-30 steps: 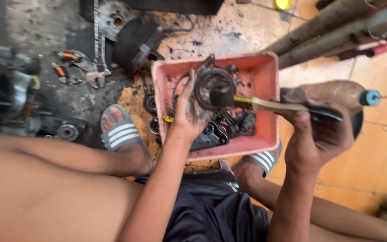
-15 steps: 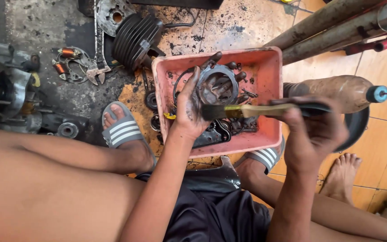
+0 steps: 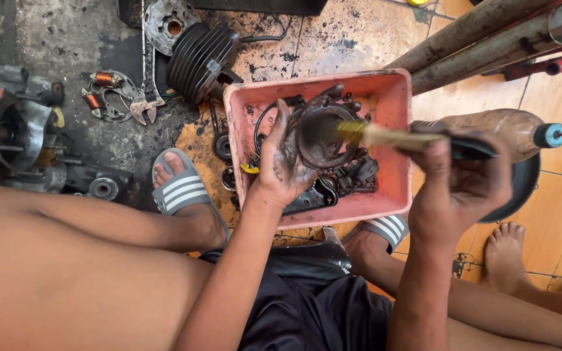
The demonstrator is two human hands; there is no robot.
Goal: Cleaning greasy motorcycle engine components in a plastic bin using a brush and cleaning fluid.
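Right over the pink tub (image 3: 395, 117), the left hand (image 3: 284, 162) has its greasy fingers wrapped around a round metal part (image 3: 320, 140). Beside it, the right hand (image 3: 463, 179) grips a brush (image 3: 398, 136), bristles touching that part.

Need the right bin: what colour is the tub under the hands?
Pink, grease-stained tub, seen in the head view.
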